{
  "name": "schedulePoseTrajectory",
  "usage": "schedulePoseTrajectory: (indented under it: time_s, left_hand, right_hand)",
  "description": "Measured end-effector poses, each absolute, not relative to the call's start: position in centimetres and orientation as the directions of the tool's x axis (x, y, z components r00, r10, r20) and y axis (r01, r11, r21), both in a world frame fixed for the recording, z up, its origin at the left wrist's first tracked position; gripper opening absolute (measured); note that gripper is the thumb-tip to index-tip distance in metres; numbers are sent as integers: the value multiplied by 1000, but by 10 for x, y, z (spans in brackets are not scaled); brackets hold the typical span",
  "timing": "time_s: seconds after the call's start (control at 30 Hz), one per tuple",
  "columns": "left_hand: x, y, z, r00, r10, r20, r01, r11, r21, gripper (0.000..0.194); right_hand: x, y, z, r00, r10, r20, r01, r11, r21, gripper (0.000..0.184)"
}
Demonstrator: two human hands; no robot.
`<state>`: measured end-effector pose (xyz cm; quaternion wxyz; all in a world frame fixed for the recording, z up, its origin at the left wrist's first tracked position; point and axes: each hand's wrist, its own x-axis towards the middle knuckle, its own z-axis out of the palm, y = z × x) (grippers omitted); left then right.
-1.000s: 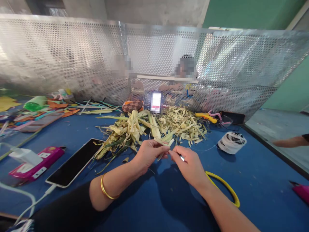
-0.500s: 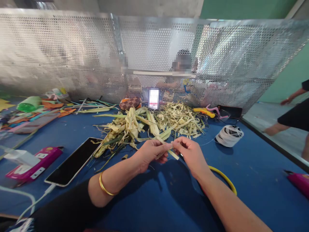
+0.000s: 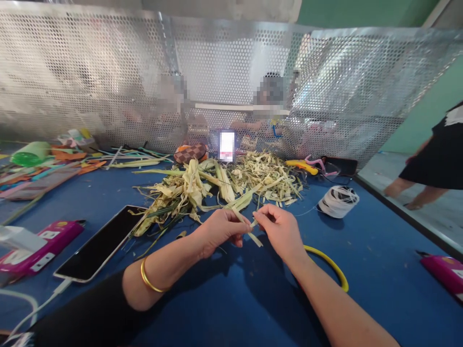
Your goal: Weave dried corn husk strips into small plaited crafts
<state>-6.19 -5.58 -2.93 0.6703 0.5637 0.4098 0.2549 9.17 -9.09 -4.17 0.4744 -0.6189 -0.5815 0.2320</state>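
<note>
My left hand (image 3: 221, 231) pinches a pale strip of corn husk (image 3: 257, 239) between thumb and fingers, and the strip's loose end sticks out past the fingertips. Facing it, my right hand (image 3: 282, 232) has thumb and forefinger closed on a thin end of husk. The two hands are a small gap apart, above the blue table (image 3: 231, 308). Just beyond them lie a heap of dried husks (image 3: 193, 185) and a pile of shredded husk pieces (image 3: 269, 176). A yellow ring (image 3: 338, 270) lies partly hidden beneath my right forearm.
A spool of white thread (image 3: 338, 201) sits right. Left are a black-screened phone (image 3: 101, 243) and a magenta power strip (image 3: 48, 246). A lit phone (image 3: 226, 144) stands before the perforated metal screen (image 3: 231, 58), with people behind it. Another person (image 3: 436, 154) is beyond the table's right edge.
My hands have drawn slightly apart, opening a small gap between the fingertips. The view has shifted a little, and the person at the right has come further into view.
</note>
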Motion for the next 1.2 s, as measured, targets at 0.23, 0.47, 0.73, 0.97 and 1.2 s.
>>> schedulePoseTrajectory:
  time_s: [0.23,0.47,0.73,0.97,1.2]
  left_hand:
    - [-60,-64,-29,603,758,-248,210,149,966,23]
    - [-57,-68,-29,610,760,-225,165,155,974,24]
    - [-58,-67,-29,546,809,-218,86,204,975,30]
    - [-61,-61,-27,485,841,-240,33,256,966,42]
    - [-59,-63,-30,531,822,-208,104,181,978,29]
  right_hand:
    - [88,-93,-33,19,977,210,441,180,-879,14]
    - [85,-92,-38,185,958,219,351,143,-925,18]
    - [96,-88,-40,233,941,246,305,170,-937,28]
    - [99,-88,-33,118,986,121,261,87,-962,31]
    - [95,-88,-44,187,959,213,405,123,-906,29]
